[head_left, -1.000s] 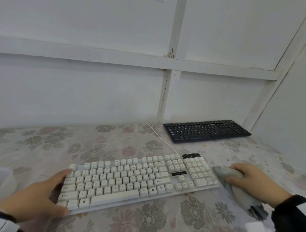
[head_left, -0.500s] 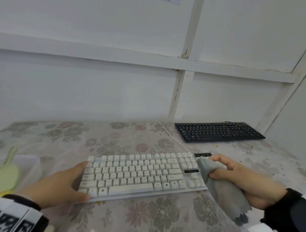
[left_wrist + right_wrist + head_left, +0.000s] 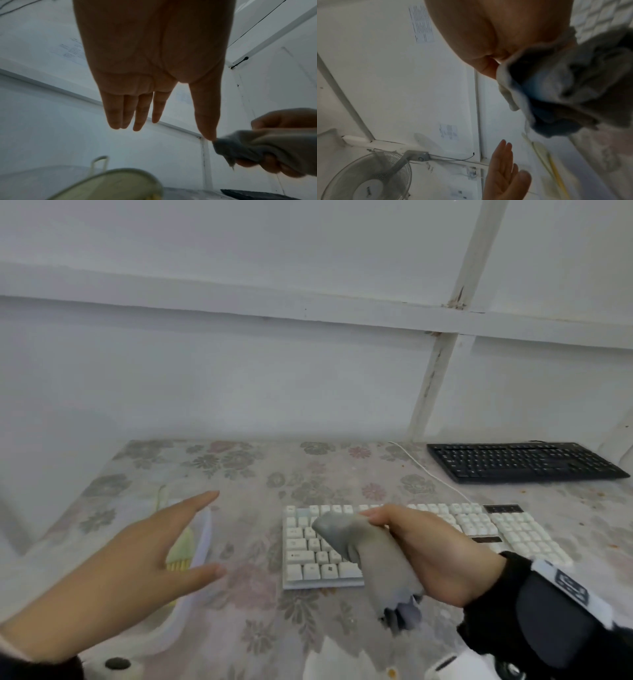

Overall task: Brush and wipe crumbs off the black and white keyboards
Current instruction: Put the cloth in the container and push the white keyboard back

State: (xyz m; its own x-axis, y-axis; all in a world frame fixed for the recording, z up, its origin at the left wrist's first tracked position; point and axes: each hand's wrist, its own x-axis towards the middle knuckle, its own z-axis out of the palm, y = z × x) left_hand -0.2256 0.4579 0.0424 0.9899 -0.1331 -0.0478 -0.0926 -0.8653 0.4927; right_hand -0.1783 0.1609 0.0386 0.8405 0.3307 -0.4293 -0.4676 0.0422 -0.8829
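Observation:
The white keyboard [image 3: 507, 530] lies in front of me on the flowered tablecloth. My right hand [image 3: 428, 553] grips a bunched grey cloth [image 3: 370, 556] above the keyboard's left half; the cloth [image 3: 267, 147] also shows in the left wrist view and the cloth [image 3: 570, 86] in the right wrist view. The black keyboard [image 3: 524, 462] sits at the far right by the wall. My left hand [image 3: 144, 546] hovers with straight fingers, holding nothing, over a clear tray [image 3: 202, 546]. In the tray lies a pale green brush [image 3: 180, 553].
The white keyboard's cable [image 3: 424, 470] runs back toward the wall. Small orange crumbs [image 3: 596, 493] dot the cloth at the far right. A white wall with beams stands close behind the table. A fan [image 3: 368, 180] appears in the right wrist view.
My left hand has let go of the white keyboard's left end and moved left over the tray. My right hand has carried the cloth leftward across the keyboard. My view has swung left.

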